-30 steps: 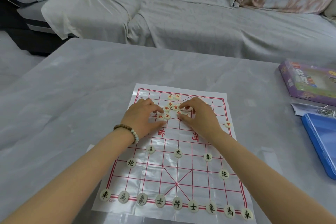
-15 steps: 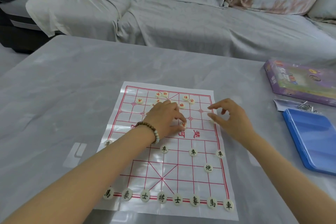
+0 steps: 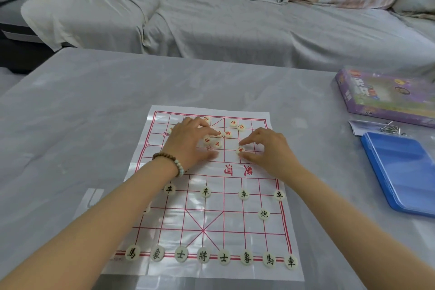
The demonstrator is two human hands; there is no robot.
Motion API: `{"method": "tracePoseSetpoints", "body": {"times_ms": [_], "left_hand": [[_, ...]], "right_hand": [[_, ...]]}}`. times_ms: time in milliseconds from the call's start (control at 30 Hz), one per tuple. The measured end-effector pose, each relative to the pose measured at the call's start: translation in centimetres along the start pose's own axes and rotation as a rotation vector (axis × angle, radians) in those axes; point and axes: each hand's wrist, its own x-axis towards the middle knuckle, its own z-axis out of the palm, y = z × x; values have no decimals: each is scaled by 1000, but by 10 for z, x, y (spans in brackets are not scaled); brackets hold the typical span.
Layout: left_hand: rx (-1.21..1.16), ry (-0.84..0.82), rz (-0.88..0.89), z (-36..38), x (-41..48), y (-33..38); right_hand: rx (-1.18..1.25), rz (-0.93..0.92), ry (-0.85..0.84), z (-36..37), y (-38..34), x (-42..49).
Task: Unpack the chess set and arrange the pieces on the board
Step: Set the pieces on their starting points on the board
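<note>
1. Left hand [image 3: 191, 140]: released, with the fingers stretched flat over the loose red pieces [image 3: 213, 141] on the far half of the board [image 3: 235, 221]. The index tip touches one piece. Judged purpose: spreading the heap so each face can be read.
2. Loose red pieces: unsorted, lying off the line crossings near the far palace. Two read 仕.
3. Right hand [image 3: 270, 152]: index finger and thumb pinch a single red piece [image 3: 240, 149] that lies on the board just beyond the river, probably to seat it on a crossing.
4. Black pieces [image 3: 223, 258]: set along the near rank, reading 馬 象 士 將 士 象 馬 車. The leftmost corner is hidden by the left forearm. The soldiers read 卒 and one cannon reads 炮. River text: 楚河.
5. Box [image 3: 386, 99] and blue case [image 3: 400, 172]: parked at the right edge of the table [image 3: 94, 101], away from the work area. The box lettering is not legible.
</note>
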Motion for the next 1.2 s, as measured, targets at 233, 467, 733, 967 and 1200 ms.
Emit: {"method": "tracePoseSetpoints", "body": {"times_ms": [233, 467, 733, 967, 1200], "left_hand": [[12, 49, -70, -13, -18, -34], [5, 48, -112, -16, -26, -51], [-20, 89, -155, -11, -24, -53], [-15, 143, -218, -12, -11, -54], [-22, 156, -201, -16, -13, -59]], "right_hand": [[3, 23, -10, 2, -4, 5], [70, 29, -15, -2, -11, 5], [81, -9, 21, 10, -40, 23], [7, -32, 15, 24, -52, 39], [70, -5, 99, 21, -46, 51]]}}
